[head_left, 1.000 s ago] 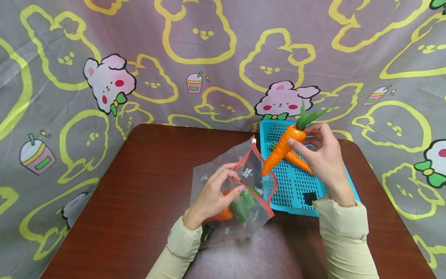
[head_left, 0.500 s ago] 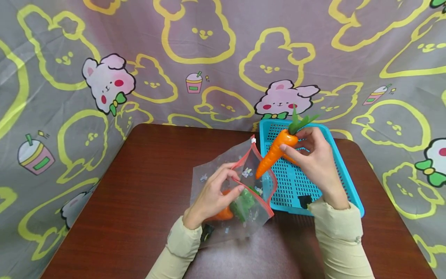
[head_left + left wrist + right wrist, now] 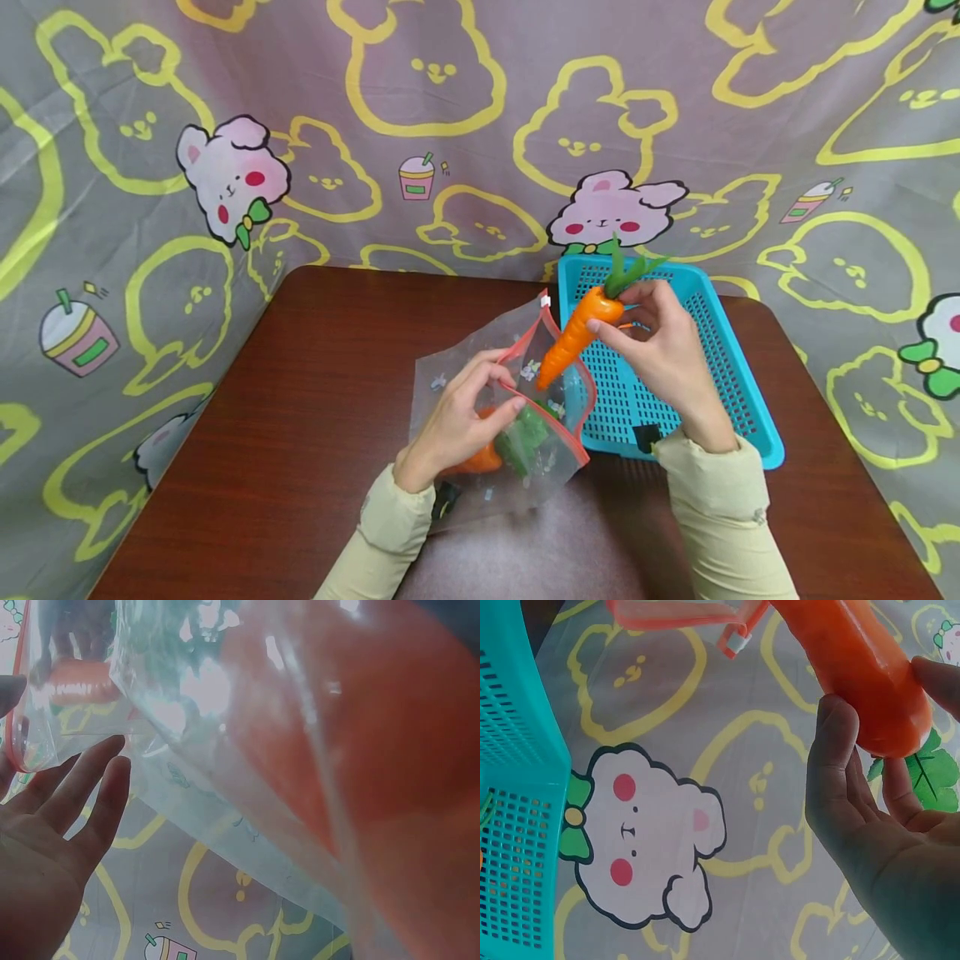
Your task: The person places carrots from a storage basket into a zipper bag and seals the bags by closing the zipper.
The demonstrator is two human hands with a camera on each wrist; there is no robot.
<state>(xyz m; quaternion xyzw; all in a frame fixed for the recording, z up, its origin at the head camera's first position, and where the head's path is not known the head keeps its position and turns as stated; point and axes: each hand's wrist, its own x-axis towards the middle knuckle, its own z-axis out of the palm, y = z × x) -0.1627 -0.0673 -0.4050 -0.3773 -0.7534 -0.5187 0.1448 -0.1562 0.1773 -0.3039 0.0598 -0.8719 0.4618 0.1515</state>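
Observation:
My right hand grips an orange carrot with green leaves near its leafy end. The carrot slants down to the left, its narrow tip at the mouth of a clear zip bag. With my left hand I hold the bag by its red-edged opening, which gapes towards the right. Through the plastic show an orange thing and a green leafy thing. In the left wrist view the bag's orange content looms close and blurred. The right wrist view shows thumb and fingers around the carrot's thick end.
A blue perforated basket stands on the brown table behind the right hand. A second carrot inside it is mostly hidden by that hand. Patterned cloth hangs behind and beside the table.
My right hand has moved left and slightly down with the carrot, bringing its tip from beside the bag to the bag's mouth. My left hand and the bag stay in place.

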